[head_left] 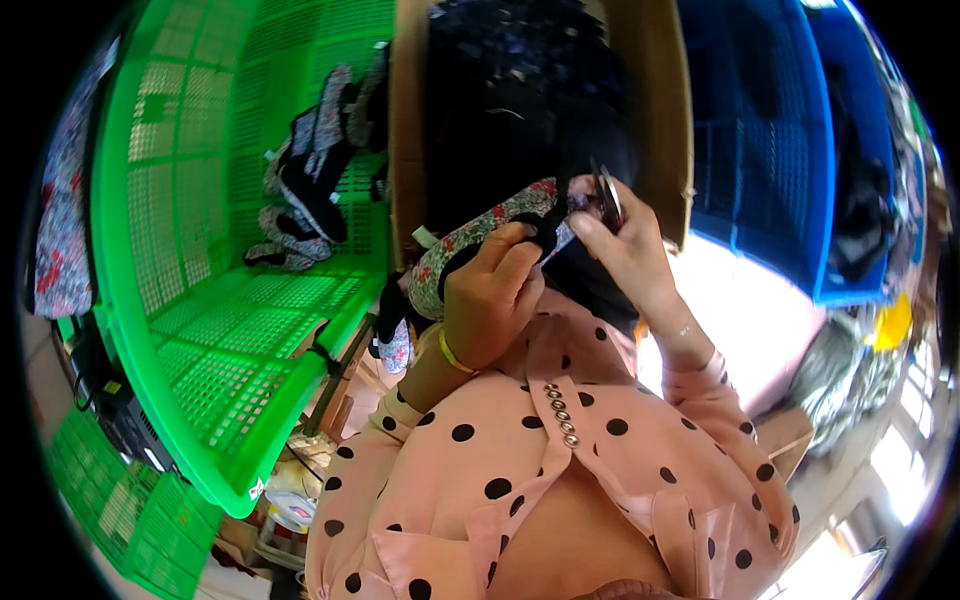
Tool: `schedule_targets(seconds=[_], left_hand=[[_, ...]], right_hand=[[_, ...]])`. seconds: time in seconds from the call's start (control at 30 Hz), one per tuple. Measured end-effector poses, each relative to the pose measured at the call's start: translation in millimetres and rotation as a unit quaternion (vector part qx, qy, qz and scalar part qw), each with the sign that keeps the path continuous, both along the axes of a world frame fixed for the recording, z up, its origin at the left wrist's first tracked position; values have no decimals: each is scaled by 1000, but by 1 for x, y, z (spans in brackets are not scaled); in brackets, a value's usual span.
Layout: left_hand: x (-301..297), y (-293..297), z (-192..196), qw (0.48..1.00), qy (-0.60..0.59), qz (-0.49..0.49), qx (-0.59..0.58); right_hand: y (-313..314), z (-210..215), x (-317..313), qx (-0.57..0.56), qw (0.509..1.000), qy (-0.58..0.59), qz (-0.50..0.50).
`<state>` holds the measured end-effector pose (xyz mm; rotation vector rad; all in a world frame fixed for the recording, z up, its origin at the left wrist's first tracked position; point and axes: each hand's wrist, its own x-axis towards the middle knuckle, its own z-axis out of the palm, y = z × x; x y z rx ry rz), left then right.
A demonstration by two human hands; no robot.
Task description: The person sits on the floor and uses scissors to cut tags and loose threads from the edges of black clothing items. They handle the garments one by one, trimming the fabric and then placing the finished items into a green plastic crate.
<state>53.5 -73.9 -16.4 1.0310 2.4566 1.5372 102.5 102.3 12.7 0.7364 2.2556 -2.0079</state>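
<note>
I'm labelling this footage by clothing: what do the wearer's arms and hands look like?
The sleeves are pale pink with black polka dots. The left hand and right hand are ungloved; a yellow band circles the left wrist.

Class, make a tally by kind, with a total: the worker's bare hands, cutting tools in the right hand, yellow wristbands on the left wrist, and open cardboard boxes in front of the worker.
Bare hands (left hand and right hand): 2
Cutting tool: 1
Yellow wristband: 1
Open cardboard box: 1
Total: 5
</note>
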Motion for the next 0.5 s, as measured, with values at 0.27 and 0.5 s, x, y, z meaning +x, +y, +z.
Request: schedule_targets(seconds=[0.27,0.5], left_hand=[[25,30,-6,985,79,-145,-39],[-11,69,-10,979,31,-200,-9]], right_hand=[[35,-24,58,-176,972,26,-152],[26,-26,71,44,987,77,-134]])
